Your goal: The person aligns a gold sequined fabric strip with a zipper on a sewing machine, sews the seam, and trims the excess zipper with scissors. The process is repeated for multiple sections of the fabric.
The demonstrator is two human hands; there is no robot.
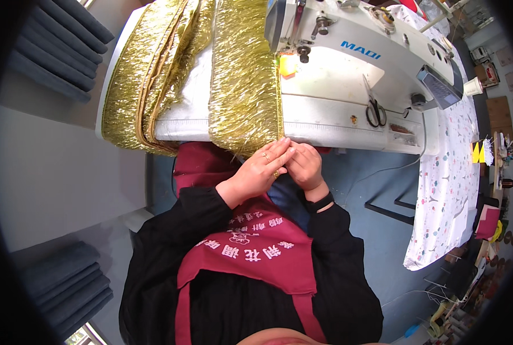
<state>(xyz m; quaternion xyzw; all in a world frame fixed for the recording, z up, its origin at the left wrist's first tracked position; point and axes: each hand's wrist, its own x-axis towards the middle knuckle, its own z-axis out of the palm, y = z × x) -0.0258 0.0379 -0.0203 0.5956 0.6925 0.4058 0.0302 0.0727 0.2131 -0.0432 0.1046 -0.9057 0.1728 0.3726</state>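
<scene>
- Folded layers of gold fringe (pixel 124 86), farthest left of the sewing machine (pixel 362 35), drape over the front of the white worktable (pixel 192 112); they look light and floppy, though the pile may slide if tugged by one layer.
- The gold fringe strip (pixel 245 75) lies between that pile and the sewing machine, its right border just beside the needle end, its near end at the table's front edge. It should handle as soft, light and rather slippery; loose strands could snag or pull out, so the braided border (firmer, by its look) is the better place to hold.
- The left hand (pixel 262 168), in front of the sewing machine and left of its needle, has its fingertips pinched at the strip's near right corner.
- The right hand (pixel 304 164), nearer the sewing machine's right side, is pinched there too, its fingertips touching the left hand's; both thumbs are hard to make out.
- Black-handled scissors (pixel 373 103) lie under the sewing machine's arm, well apart from both hands.
- Patterned cloth (pixel 447 192) hangs right of the sewing machine.
</scene>
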